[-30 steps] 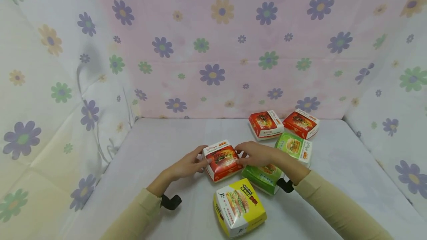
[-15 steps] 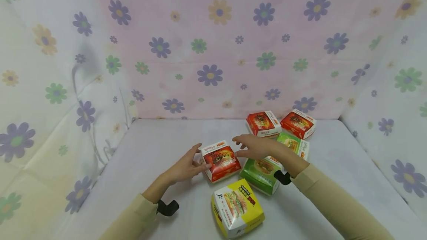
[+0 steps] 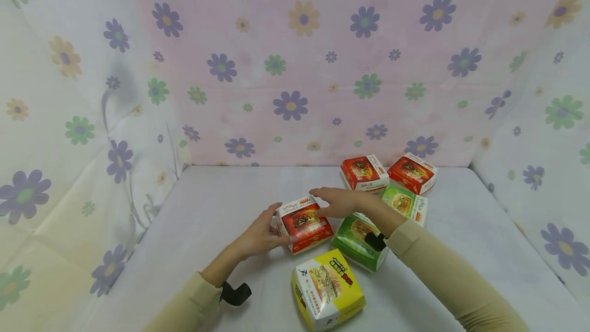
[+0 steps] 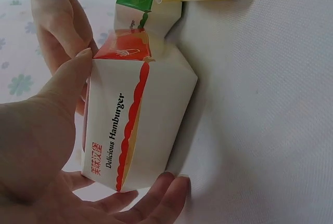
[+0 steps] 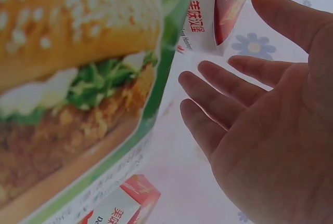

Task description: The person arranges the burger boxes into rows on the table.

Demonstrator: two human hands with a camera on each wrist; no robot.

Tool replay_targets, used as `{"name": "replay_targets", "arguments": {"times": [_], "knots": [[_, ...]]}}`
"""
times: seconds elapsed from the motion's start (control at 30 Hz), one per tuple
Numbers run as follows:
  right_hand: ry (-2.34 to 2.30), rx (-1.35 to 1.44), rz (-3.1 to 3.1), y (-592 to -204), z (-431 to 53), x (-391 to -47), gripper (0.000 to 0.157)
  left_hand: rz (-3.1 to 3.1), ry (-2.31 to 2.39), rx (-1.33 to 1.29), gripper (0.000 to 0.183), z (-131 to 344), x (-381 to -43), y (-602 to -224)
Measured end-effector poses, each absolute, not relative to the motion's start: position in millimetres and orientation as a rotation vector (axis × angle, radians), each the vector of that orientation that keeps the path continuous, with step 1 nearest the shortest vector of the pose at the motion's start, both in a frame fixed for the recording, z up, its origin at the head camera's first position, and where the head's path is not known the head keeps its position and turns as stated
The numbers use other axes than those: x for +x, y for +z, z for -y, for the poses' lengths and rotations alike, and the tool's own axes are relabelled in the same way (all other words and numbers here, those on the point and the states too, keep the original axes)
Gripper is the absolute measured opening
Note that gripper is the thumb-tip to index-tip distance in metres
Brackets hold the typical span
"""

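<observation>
Presently, your left hand (image 3: 258, 234) is gripping the nearest red box (image 3: 306, 224) from nine o'clock, thumb and fingers spanning its side, mid-table (image 3: 221, 193). Your right hand (image 3: 338, 202) is hovering at two o'clock, fingers loosely extended (contact unclear). For clean handling, you're wanting light, even pressure, without nudging the nearer green box (image 3: 355, 247) sitting close at four o'clock.

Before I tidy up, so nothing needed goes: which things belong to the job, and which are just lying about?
Seemingly in use:
Left hand, gripping the front red box
Right hand, close to it

Seemingly just lying about:
Yellow box
Near green box
Far green box
Back left red box
Back right red box
</observation>
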State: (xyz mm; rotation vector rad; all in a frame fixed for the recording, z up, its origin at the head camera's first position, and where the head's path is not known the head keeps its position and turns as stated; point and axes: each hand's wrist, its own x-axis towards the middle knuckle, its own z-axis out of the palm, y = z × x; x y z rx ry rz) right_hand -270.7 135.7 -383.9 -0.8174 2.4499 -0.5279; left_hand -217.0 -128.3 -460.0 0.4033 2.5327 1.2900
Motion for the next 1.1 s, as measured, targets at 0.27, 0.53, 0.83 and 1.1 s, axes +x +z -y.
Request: {"name": "replay_targets", "arguments": {"times": [0.27,0.53,0.83,1.1], "knots": [[-0.522,-0.766,-2.445,-386,-134,-269,0.067,-2.523,1.288,0.434,0.101,128,-216,-460],[-0.532,-0.754,-2.454,-387,-135,-269,0.067,-2.509,1.244,0.401,0.103,133,-221,-458],[-0.569,-0.744,-2.479,-385,-138,-266,0.038,-2.502,1.183,0.415,0.079,145,-229,-457],[-0.511,-0.688,-2.510,-386,-140,-261,0.037,-2.412,1.243,0.480,0.063,150,-229,-456]]}}
